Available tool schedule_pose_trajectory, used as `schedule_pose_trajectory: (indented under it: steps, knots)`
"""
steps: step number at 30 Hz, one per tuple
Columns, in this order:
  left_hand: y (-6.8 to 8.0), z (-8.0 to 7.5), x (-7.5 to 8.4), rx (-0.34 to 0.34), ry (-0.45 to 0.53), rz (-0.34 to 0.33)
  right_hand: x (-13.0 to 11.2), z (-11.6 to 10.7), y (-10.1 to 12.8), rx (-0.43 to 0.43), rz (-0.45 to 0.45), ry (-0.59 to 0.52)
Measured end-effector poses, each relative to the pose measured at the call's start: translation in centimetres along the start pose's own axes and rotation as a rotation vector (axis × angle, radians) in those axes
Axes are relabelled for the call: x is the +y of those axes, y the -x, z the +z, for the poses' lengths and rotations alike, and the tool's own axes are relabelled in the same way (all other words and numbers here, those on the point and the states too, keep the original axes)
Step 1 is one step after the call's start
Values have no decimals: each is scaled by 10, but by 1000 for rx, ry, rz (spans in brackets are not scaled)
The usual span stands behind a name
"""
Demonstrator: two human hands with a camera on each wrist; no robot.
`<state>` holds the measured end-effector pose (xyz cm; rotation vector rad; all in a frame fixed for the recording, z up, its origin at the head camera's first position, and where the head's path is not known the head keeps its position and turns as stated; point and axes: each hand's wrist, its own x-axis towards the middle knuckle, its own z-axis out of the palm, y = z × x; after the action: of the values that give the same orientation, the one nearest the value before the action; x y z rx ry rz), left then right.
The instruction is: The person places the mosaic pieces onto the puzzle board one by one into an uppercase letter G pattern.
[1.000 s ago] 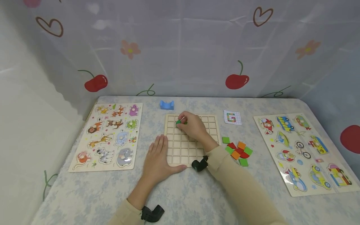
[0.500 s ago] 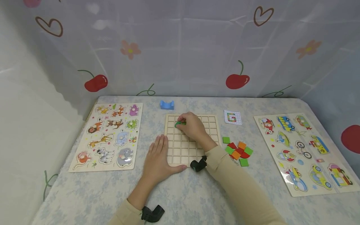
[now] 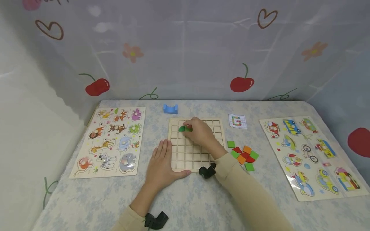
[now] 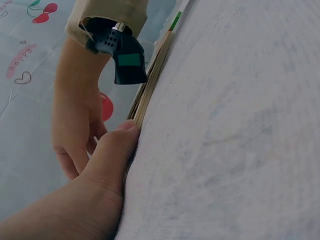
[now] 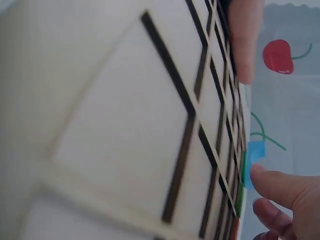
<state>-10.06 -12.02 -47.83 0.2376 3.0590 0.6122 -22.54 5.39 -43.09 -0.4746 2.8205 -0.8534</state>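
Note:
In the head view a light wooden grid board (image 3: 192, 157) lies on the table. My left hand (image 3: 159, 170) rests beside it with straight fingers along the left edge and the thumb at the near edge. My right hand (image 3: 199, 132) is over the upper part of the board. Just left of its fingertips, a green tile with a rounded corner (image 3: 181, 128) lies in a grid cell. A second green tile (image 3: 189, 128) shows partly under the fingers. In the right wrist view the thumb and a finger are apart, close to the green tiles (image 5: 244, 167), with nothing visible between them.
Loose red, orange and green tiles (image 3: 243, 156) lie right of the board. A small pattern card (image 3: 238, 121) stands behind them. A blue holder (image 3: 170, 109) is at the back. An animal puzzle (image 3: 108, 144) lies left, a vehicle puzzle (image 3: 312, 160) right.
The green tile that my right hand pinched upright now lies flat in a grid cell. My right fingers have let go and moved slightly right. The left hand stays at the board.

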Motion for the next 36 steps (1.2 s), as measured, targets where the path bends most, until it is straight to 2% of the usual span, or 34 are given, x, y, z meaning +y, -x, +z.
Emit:
schedule_pose_trajectory:
  steps: [5, 11, 15, 18, 24, 36]
  knots:
    - [1, 0, 1, 3, -1, 0, 15, -19, 16, -6, 10, -80]
    - [1, 1, 1, 8, 5, 1, 44, -46, 43, -31, 59, -111]
    - [1, 1, 1, -5, 11, -8, 65, -61, 62, -52, 95, -98]
    - [2, 1, 0, -10, 14, -9, 79, -68, 75, -56, 111, -44]
    - [1, 1, 0, 5, 16, 2, 100, -70, 94, -62, 117, 49]
    - [1, 3, 0, 12, 22, -1, 115, -69, 105, -38, 116, -6]
